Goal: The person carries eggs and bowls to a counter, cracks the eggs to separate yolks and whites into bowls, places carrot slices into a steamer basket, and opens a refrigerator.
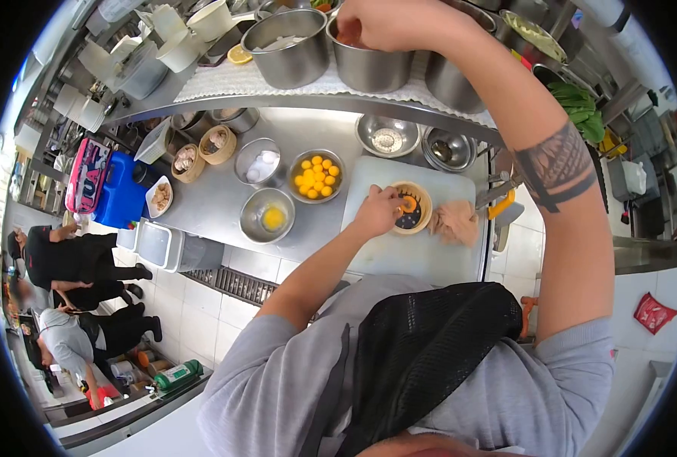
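Observation:
My left hand (379, 212) is over a small round bamboo steamer (427, 204) with a dark, patterned lining. Its fingers are pinched at a curved orange piece (409, 203), whose kind I cannot make out. The steamer sits on a white cutting board (384, 255), beside a crumpled tan cloth (454, 223). Up on the shelf, my right hand (388, 23) reaches into a deep steel pot (373, 70) with something reddish inside. The pot's rim and the hand itself hide most of those fingertips.
Steel bowls hold egg yolks (317, 177), whole eggs (262, 165) and a beaten-looking egg (272, 218) at the left. Filled bamboo steamers (217, 145) stand behind. The shelf edge (293, 104) crosses above the counter. Other people (79, 259) stand at far left.

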{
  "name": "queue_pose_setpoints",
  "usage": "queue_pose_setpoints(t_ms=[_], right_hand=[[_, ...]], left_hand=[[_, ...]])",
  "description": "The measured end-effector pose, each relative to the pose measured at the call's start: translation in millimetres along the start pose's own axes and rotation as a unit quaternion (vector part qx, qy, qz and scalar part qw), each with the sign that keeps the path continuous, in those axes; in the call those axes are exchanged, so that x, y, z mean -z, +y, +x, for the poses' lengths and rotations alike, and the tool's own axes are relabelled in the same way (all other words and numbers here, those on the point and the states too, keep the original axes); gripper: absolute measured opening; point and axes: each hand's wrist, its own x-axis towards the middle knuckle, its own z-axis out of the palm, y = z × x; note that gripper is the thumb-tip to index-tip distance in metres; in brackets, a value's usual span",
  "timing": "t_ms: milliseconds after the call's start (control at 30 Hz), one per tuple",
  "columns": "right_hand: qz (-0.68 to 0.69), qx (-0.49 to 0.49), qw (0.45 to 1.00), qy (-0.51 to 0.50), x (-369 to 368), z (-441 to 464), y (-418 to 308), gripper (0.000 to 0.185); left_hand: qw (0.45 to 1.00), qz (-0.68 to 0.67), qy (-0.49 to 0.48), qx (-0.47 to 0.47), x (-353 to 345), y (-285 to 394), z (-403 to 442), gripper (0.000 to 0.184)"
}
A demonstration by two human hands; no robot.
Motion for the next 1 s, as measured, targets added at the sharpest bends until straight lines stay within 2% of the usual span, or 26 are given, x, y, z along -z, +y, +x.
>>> queue_pose_setpoints(t_ms=[33, 167, 267, 333, 367, 433, 467, 567, 633, 700, 733, 767, 800, 867, 933, 1000], right_hand=[[0.011, 0.052, 0.998, -0.013, -5.3, 7.0, 0.9, 0.015], [0.049, 0.044, 0.998, 0.009, -19.0, 21.8, 11.3, 0.013], [-0.006, 0.071, 0.997, -0.003, -16.6, 22.0, 11.1, 0.013], [-0.026, -0.022, 0.998, -0.048, -8.0, 19.3, 9.6, 0.015], [-0.027, -0.021, 0.998, -0.047, -9.8, 19.3, 16.1, 0.015], [0.031, 0.033, 0.998, 0.053, -13.8, 16.9, 30.3, 0.016], [0.030, 0.034, 0.997, 0.054, -12.7, 14.9, 34.0, 0.016], [0.036, -0.006, 0.996, 0.082, 0.6, 2.5, 25.8, 0.018], [0.107, -0.114, 0.980, 0.122, 25.2, -22.0, -2.7, 0.017], [0.169, -0.097, 0.954, 0.228, 29.8, -53.9, -21.4, 0.018], [0.242, -0.088, 0.939, 0.228, 35.5, -82.5, -43.4, 0.019], [0.243, -0.070, 0.949, 0.191, 28.0, -99.3, -35.1, 0.023], [0.259, -0.092, 0.947, 0.167, 4.0, -122.3, -34.6, 0.023], [0.310, -0.096, 0.940, 0.107, -64.2, -168.6, -42.5, 0.016], [0.258, -0.115, 0.959, -0.005, -146.8, -199.9, -35.2, 0.017], [0.222, -0.210, 0.945, -0.118, -233.6, -231.7, -22.8, 0.021]], left_hand=[[1.000, 0.001, 0.004, -0.005, -0.6, -0.8, -0.2, 0.032], [1.000, -0.012, 0.003, 0.001, -1.3, -1.7, -2.5, 0.031], [1.000, -0.013, -0.001, 0.008, -1.4, -2.0, -4.5, 0.031], [1.000, -0.013, -0.002, 0.005, -1.6, -3.3, -6.2, 0.032], [1.000, -0.013, -0.006, 0.005, -1.8, -3.8, -7.7, 0.032], [1.000, -0.010, -0.004, 0.005, -1.6, -4.0, -10.7, 0.032], [1.000, -0.007, -0.004, 0.005, -0.7, -4.0, -12.2, 0.032], [1.000, -0.010, 0.000, 0.009, 0.5, -3.2, -17.3, 0.031], [1.000, 0.014, -0.002, 0.000, -0.3, -6.9, -16.3, 0.031], [0.999, 0.048, -0.004, -0.014, -11.4, -15.3, -20.0, 0.030], [0.998, 0.057, -0.006, -0.022, -19.4, -23.2, -19.1, 0.029], [0.994, 0.093, 0.007, -0.058, -23.1, -30.4, -15.6, 0.029], [0.988, 0.123, 0.018, -0.091, -27.2, -31.0, -19.5, 0.030], [0.999, 0.030, 0.012, 0.007, -3.3, -8.5, -26.8, 0.033], [0.999, 0.034, 0.003, 0.009, -1.1, -8.6, -26.2, 0.033], [0.999, 0.047, -0.001, 0.000, -3.6, -10.2, -27.5, 0.034]])
